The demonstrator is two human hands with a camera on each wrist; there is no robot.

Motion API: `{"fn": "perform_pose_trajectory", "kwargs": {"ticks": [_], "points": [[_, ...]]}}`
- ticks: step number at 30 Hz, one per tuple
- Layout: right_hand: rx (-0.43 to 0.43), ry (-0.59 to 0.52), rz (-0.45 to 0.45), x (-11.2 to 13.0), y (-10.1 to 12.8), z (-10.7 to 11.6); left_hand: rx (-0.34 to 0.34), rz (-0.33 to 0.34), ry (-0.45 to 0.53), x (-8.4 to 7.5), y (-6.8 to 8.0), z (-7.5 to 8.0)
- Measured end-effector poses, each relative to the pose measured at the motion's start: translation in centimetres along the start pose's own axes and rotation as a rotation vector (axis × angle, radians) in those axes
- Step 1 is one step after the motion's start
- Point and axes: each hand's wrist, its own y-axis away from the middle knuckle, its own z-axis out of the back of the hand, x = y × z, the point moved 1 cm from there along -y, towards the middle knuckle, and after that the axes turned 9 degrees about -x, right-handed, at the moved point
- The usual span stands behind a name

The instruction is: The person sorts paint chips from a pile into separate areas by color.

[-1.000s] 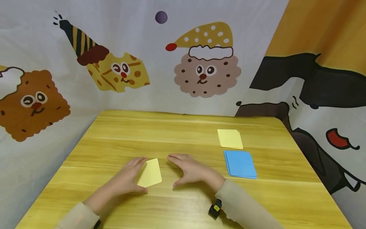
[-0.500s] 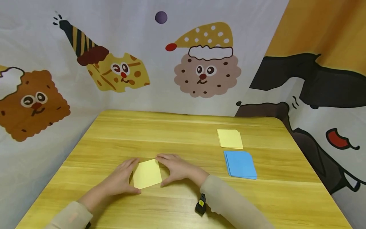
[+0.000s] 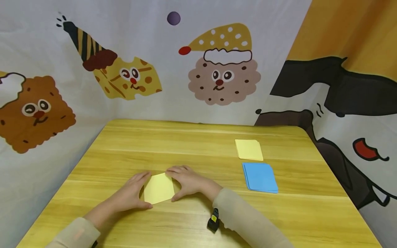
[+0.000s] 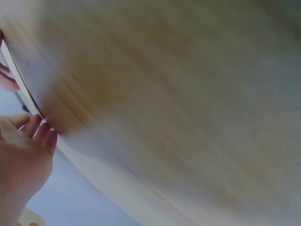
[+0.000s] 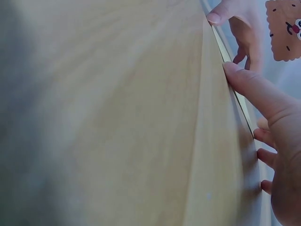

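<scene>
A square yellow card (image 3: pixel 159 188) lies on the table between the two hands in the head view, slightly turned. My left hand (image 3: pixel 131 193) holds its left side, the thumb at the near corner and the fingers at the far one. From the right, my right hand (image 3: pixel 193 182) spans the opposite side, its thumb at the near right corner and its fingertips over the far right corner. In the right wrist view the card's edge (image 5: pixel 218 43) is a thin pale strip between both thumbs. Whether it is one card or several stacked cannot be seen.
A yellow card stack (image 3: pixel 249 150) lies at the far right of the wooden table (image 3: pixel 186 143). Just nearer sits a blue stack of cards (image 3: pixel 261 178), slightly fanned. A printed curtain (image 3: pixel 149 110) hangs behind the table. A small black device (image 3: pixel 213 222) is at the right cuff.
The left hand has drawn back leftward a little, with the yellow card coming more into view. The right hand has moved left from apart to the card's right edge. Both stacks stay put.
</scene>
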Motion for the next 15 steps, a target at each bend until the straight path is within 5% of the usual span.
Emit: {"fn": "perform_pose_trajectory", "kwargs": {"ticks": [15], "points": [[-0.010,-0.020,-0.007,0.29,0.04,0.17,-0.001,-0.015,-0.015,0.14,-0.34,-0.03]]}}
